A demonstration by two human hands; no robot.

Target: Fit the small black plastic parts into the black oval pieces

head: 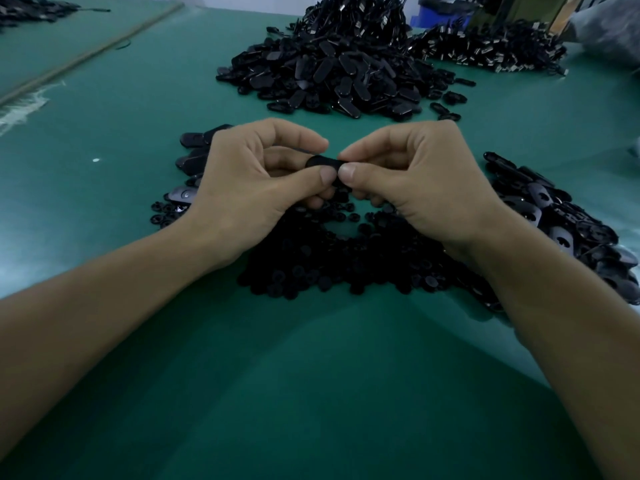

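Head view: left hand (249,174) and right hand (415,174) both pinch one black oval piece (323,163) between thumbs and forefingers, held above the green table (311,393) mid-surface. Heap of small black parts (346,265) lies under the hands. Oval pieces piled (325,77) toward the far edge, more (561,216) at the right edge.

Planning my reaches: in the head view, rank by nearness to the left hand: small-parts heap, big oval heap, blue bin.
1. Small-parts heap, just under the left hand.
2. Big oval heap, ahead at centre.
3. Blue bin, far back right.
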